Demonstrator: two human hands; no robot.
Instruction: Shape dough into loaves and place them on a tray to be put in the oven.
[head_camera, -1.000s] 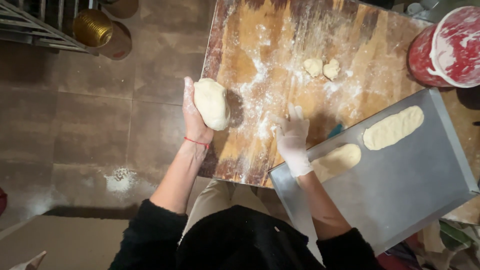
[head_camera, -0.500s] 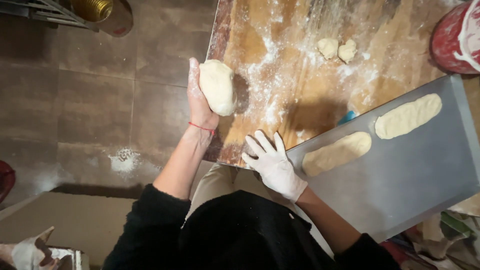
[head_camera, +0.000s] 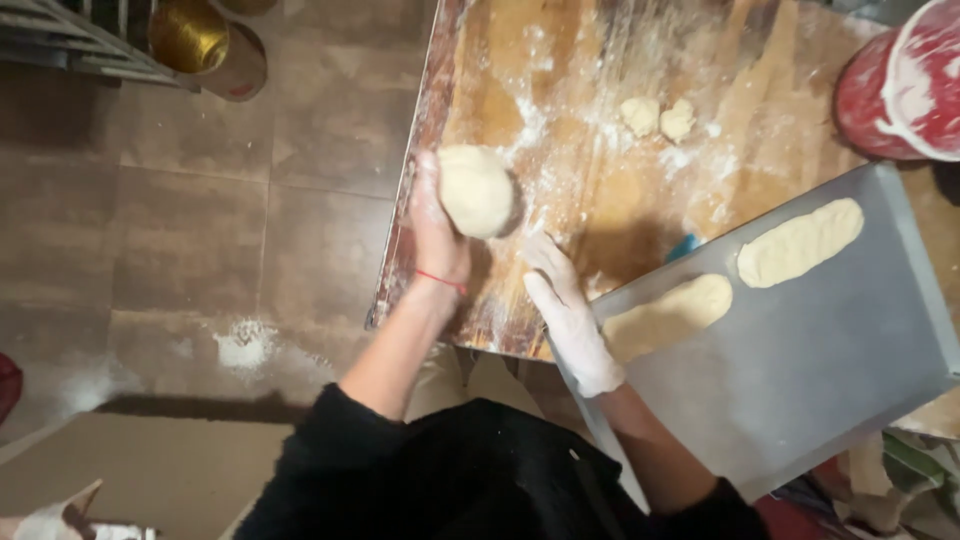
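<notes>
Left hand (head_camera: 432, 225) cupped a round dough ball (head_camera: 476, 190) at the floured wooden table (head_camera: 600, 190) edge. Right hand (head_camera: 562, 305), gloved, lay flat and empty, probably touching the metal tray (head_camera: 820, 370), just right of the ball.

- Left hand (head_camera: 432, 225), floury, sits left of centre, fingers curled and cupped, a red band around its wrist.
- Right hand (head_camera: 562, 305), centre frame, lies flat, fingers stretched forward, whitened.

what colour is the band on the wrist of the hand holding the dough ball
Red: a thin red band circles the left hand wrist, clearest in the head view.
</notes>
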